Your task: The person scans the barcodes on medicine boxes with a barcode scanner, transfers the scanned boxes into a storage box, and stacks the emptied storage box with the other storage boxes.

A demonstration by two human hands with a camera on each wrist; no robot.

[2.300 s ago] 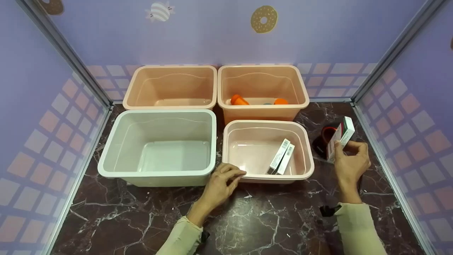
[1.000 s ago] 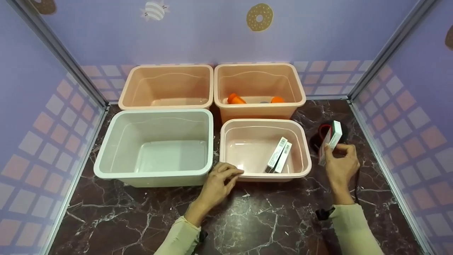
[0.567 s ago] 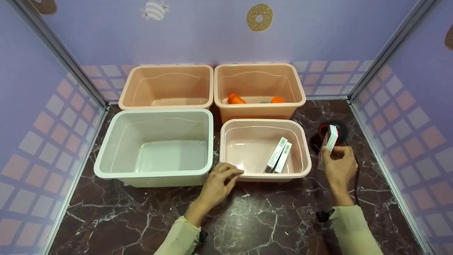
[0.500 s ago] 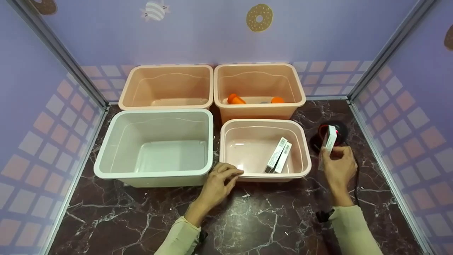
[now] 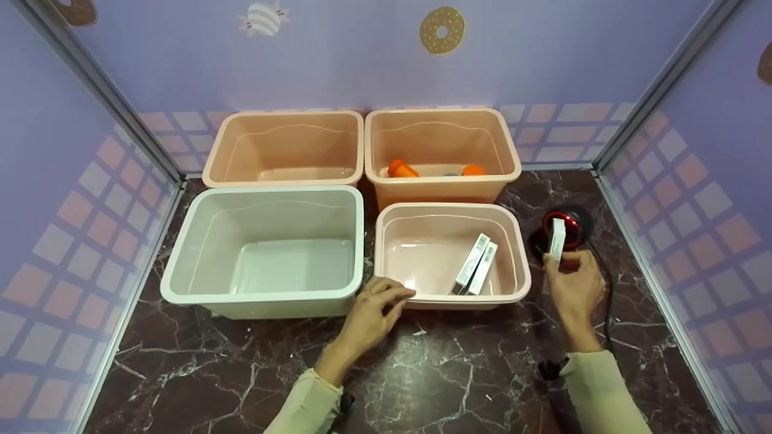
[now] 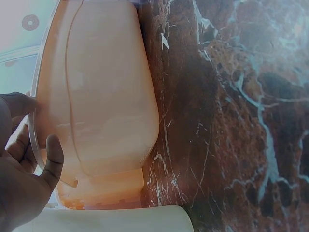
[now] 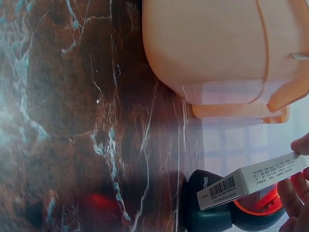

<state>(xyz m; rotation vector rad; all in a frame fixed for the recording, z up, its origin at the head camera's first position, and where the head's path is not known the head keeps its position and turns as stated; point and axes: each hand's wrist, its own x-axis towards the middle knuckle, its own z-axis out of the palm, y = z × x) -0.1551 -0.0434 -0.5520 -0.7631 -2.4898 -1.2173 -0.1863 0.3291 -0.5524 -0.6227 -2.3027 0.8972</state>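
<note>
White box (image 5: pixel 558 240) at scanner (image 5: pixel 580 225)

The right hand (image 5: pixel 576 288) pinches the box at right of frame, before the red-lit scanner. The left hand (image 5: pixel 370 318) touches the rim of the pink bin (image 5: pixel 449 205) below centre; whether it grips cannot be determined. Status (judged): two boxes (image 5: pixel 472 261) inside the bin appear complete; the held box is outside, apparently mid-scan.
</note>
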